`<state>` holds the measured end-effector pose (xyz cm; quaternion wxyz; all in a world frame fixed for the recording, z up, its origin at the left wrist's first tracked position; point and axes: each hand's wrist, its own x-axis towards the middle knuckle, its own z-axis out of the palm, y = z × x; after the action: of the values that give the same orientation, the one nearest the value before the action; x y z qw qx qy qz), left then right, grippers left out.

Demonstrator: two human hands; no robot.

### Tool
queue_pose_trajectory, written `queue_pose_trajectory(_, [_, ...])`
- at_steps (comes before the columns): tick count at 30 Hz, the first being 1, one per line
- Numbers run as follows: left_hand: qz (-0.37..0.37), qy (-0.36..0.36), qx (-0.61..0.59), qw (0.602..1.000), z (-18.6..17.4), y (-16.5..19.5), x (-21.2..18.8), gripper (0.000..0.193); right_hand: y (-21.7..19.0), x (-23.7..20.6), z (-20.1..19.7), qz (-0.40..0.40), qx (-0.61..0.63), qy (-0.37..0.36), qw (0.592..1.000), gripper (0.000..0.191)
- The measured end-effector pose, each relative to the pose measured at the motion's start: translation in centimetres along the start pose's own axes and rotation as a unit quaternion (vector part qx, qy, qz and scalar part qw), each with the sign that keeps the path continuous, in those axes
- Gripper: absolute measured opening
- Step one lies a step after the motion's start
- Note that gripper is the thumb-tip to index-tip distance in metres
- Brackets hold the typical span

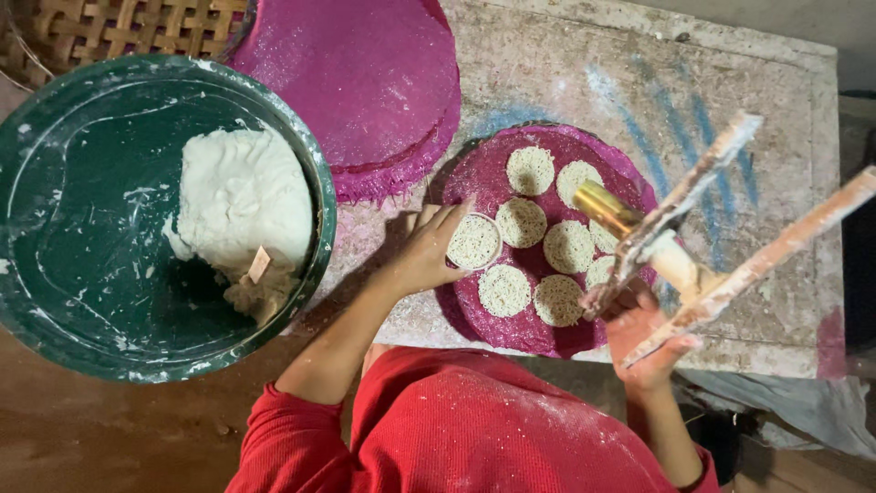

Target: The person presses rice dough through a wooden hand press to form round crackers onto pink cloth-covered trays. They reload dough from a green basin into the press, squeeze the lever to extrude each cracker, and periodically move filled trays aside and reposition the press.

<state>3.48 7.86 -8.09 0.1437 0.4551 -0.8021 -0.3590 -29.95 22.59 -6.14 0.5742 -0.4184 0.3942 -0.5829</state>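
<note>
Left hand [427, 248], at centre frame, lies with fingers spread and loose, grasping nothing; its fingertips touch the rim of a small noodle disc [474, 242] on the left side of the round magenta mat [511, 329]. That mat sits on the stone counter [766, 183] at centre right and carries about eight pale noodle discs in a cluster, close together. Right hand [650, 342], lower right of frame, is clenched around the wooden handles of a noodle press [675, 228]; the press's brass cylinder [604, 208] points down and left over the right part of the cluster. Whether the cylinder touches the discs cannot be told. A stack of empty magenta mats [365, 82] lies at upper centre, just beside the loaded mat. A large green basin [55, 301] fills the left of the frame and holds a mound of white dough [242, 196]. A woven bamboo tray [119, 27] shows at the upper left corner. Red sleeves are dusted with flour.
</note>
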Motion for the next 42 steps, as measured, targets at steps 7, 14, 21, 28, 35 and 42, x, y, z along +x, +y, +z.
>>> queue_pose_trajectory(7, [-0.018,-0.004,-0.137,0.990,-2.1,-0.2,1.1,0.112,-0.4,-1.7,-2.4,-0.027,0.029,0.052,0.998,0.121])
queue_pose_trajectory(14, [0.055,0.099,0.068,0.991,-3.4,-0.9,7.9,0.126,-0.6,-2.2,-2.7,-0.038,0.013,0.101,0.994,0.124])
queue_pose_trajectory(21, [-0.001,0.025,-0.013,1.000,-3.5,-1.7,8.9,0.109,-1.2,-2.4,-4.2,-0.029,-0.003,0.113,0.993,0.130])
queue_pose_trajectory(28, [0.022,0.071,-0.543,0.836,-4.4,0.0,10.7,0.079,-2.2,4.1,-2.9,0.188,-0.052,-0.098,0.976,0.123])
queue_pose_trajectory(35, [0.276,-0.115,-0.845,0.443,-5.0,2.3,11.5,0.083,-7.5,13.1,0.2,0.481,-0.149,-0.205,0.839,0.105])
queue_pose_trajectory(42, [0.222,0.071,-0.849,0.474,-7.0,-0.4,15.3,0.043,-10.8,22.1,2.0,0.484,-0.317,-0.221,0.785,0.089])
